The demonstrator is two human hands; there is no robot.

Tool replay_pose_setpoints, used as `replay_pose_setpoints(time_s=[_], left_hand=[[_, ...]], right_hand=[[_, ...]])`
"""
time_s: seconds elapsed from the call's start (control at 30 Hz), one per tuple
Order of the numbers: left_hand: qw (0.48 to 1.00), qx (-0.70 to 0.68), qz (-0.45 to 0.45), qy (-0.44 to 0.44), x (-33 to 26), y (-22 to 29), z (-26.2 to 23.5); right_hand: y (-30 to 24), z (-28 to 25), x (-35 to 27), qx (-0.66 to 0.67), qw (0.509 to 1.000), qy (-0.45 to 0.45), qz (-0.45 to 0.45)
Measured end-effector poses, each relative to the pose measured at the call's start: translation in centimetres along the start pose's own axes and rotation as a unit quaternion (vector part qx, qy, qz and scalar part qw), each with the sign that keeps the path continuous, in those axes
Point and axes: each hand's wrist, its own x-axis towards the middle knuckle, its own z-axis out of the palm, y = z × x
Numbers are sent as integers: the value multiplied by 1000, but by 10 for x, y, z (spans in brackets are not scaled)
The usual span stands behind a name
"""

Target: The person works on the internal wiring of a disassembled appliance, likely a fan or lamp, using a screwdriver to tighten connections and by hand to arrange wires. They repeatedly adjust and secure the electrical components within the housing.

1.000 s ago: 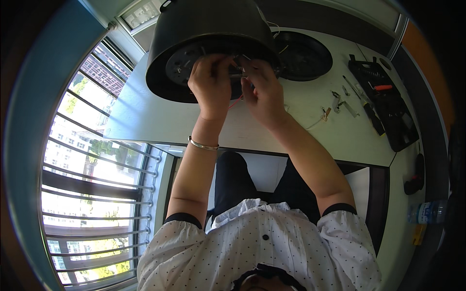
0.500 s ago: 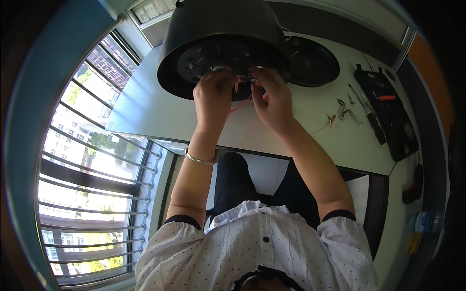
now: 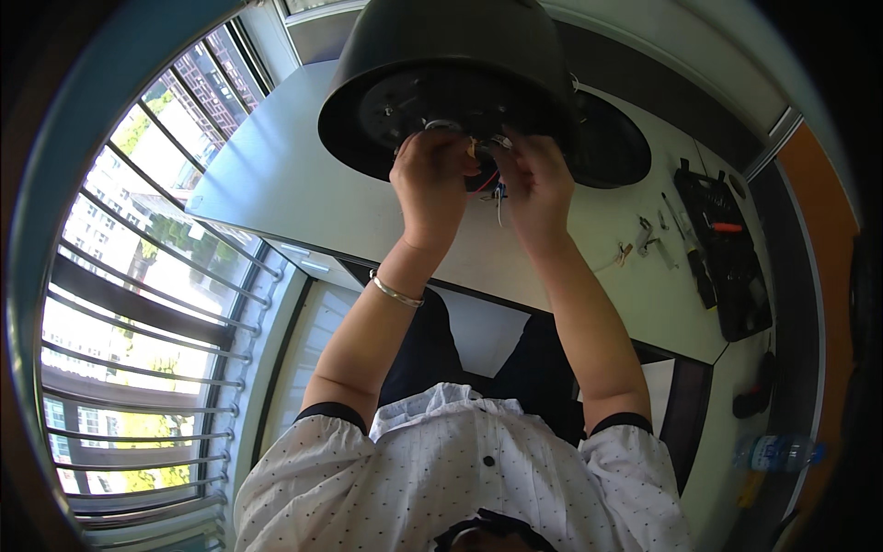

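Note:
A large black appliance housing, shaped like a pot (image 3: 451, 55), lies tipped on the table with its hollow underside facing me. Metal fittings and wiring show inside its rim. My left hand (image 3: 430, 189) is at the lower rim, fingers curled in a pinch beside a small orange-yellow piece (image 3: 473, 147); what it grips is hidden. Close by on the right, my right hand (image 3: 541, 189) pinches at the wiring, near a small pale connector (image 3: 501, 142). Between the hands run a red wire (image 3: 487, 181) and a hanging blue-and-white wire (image 3: 500, 201).
Behind the housing on the right lies a round black lid-like part (image 3: 612, 138). Farther right are small metal parts (image 3: 648, 239), a screwdriver (image 3: 679, 216) and a black tool case (image 3: 736, 267) with a red-handled tool (image 3: 725, 226). A plastic bottle (image 3: 777, 453) is at lower right; a barred window (image 3: 156, 304) is left.
The whole view has shifted slightly. Both hands stay at the housing's underside; my right fingers have closed in more, and a blue-and-white wire now hangs beside them.

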Motion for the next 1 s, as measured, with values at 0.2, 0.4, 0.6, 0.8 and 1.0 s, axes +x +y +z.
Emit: replay_pose_setpoints(time_s=[0.2,0.4,0.6,0.8,1.0], left_hand=[[972,130,185,57,8,-5,13],[947,178,258,68,17,-8,10],[955,172,233,67,19,-7,8],[970,145,181,77,19,-8,8],[984,143,95,40,15,2,5]], right_hand=[[5,0,5,0,999,-28,37],[-5,1,12,38,993,-58,91],[-6,4,20,41,990,-66,116],[-1,9,20,41,993,-56,91],[5,12,15,35,996,-32,71]])
